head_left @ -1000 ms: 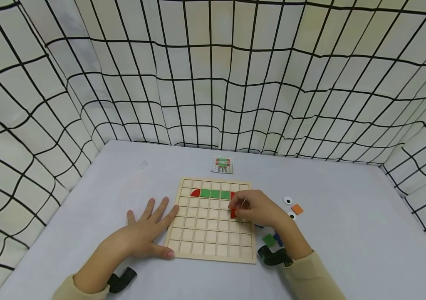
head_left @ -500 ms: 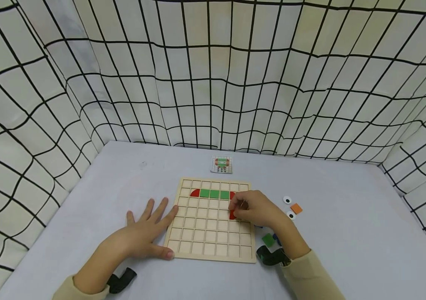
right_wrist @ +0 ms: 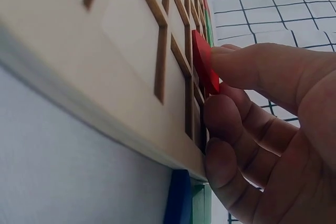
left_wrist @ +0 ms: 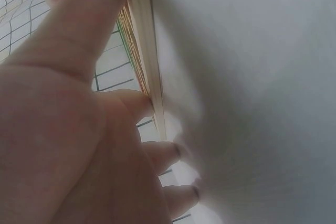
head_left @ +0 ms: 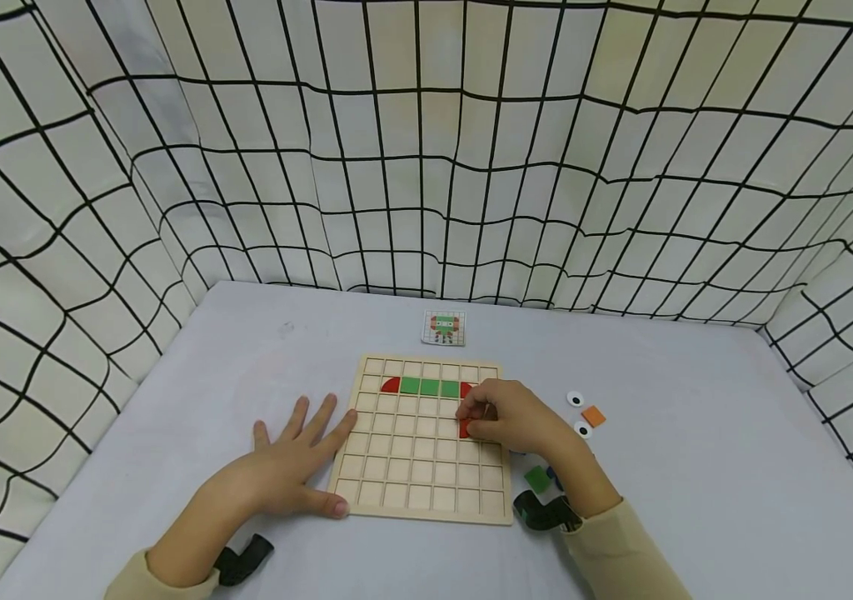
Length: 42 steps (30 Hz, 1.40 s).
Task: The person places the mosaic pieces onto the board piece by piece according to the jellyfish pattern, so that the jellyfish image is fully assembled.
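Red piece (right_wrist: 203,61) barely shifted in right grip (head_left: 516,413), perhaps touching board (head_left: 401,448)

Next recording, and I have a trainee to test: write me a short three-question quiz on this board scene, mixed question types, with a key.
1. How many green squares sit side by side on the board?
2. True or false: the picture card lies beyond the board's far edge, not on it.
3. What does the right-hand grip hold?
A) an orange square
B) a red piece
C) a round eye piece

Key:
1. Three
2. True
3. B
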{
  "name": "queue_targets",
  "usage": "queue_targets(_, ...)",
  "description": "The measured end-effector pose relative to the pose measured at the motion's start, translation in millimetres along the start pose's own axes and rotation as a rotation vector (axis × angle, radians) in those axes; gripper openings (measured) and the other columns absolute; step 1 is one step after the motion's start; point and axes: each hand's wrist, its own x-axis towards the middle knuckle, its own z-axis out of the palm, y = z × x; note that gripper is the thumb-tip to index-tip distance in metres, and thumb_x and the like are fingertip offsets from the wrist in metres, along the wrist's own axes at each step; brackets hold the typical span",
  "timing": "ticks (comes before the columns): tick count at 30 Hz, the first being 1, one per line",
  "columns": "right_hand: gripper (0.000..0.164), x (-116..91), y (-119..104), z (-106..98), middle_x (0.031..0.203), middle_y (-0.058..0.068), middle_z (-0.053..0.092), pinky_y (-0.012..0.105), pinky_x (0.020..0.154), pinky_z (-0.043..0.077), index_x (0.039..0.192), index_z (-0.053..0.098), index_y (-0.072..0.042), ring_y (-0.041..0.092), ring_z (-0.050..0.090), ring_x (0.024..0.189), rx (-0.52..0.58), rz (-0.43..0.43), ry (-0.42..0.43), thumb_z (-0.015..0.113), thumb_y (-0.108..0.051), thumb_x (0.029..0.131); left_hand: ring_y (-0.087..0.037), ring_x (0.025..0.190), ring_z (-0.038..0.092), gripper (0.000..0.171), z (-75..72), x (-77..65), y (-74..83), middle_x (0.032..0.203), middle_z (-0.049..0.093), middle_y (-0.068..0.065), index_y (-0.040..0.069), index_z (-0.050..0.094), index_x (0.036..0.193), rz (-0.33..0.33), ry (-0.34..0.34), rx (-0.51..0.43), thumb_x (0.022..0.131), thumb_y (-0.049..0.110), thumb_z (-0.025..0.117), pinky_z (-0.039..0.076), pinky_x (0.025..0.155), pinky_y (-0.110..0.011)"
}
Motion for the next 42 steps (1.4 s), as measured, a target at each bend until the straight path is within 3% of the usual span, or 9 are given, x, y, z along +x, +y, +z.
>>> queue_targets(14,0.017,1,1,0,0.095,-0.010,0.065,0.028,0.069,0.050,0.102,0.074,-0.019,0.011,0.058,0.079,0.009,0.018,-0.011,0.076,-0.012,0.087,-0.052,0.149,-0.009,0.119,0.5,2.0,-1.9,0.168,-0.001,-0.017,0.021,0.018,0.161,-0.005,0.000,-0.008,0.069,0.073,0.072,-0.004,0.093,-0.089)
queue_targets(27,0.015,-2,1,-6,0.089,-0.011,0.065,0.031,0.071,0.051,0.100,0.072,-0.020,0.013,0.058,0.082,-0.012,0.024,-0.020,0.075,-0.014,0.087,-0.053,0.149,-0.008,0.119,-0.1,2.0,-1.0,0.167,-0.001,-0.019,0.020,0.019,0.161,-0.003,-0.002,-0.010,0.069,0.072,0.072,-0.005,0.093,-0.089)
queue_targets(37,0.006,-5,4,-12,0.075,-0.005,0.062,0.027,0.059,0.046,0.091,0.072,-0.019,0.013,0.054,0.067,-0.008,0.014,-0.097,0.075,-0.014,0.089,-0.053,0.149,-0.008,0.118,-1.0,1.1,0.0,0.167,0.000,-0.019,0.019,0.020,0.161,-0.005,0.004,-0.027,0.069,0.071,0.073,-0.005,0.093,-0.088)
queue_targets(42,0.006,-4,5,-11,0.073,-0.005,0.059,0.026,0.059,0.044,0.091,0.073,-0.019,0.011,0.052,0.066,-0.011,0.005,-0.122,0.074,-0.014,0.089,-0.053,0.149,-0.008,0.118,-1.6,1.6,0.0,0.167,0.000,-0.019,0.018,0.020,0.161,-0.002,0.009,-0.026,0.069,0.071,0.073,-0.005,0.093,-0.088)
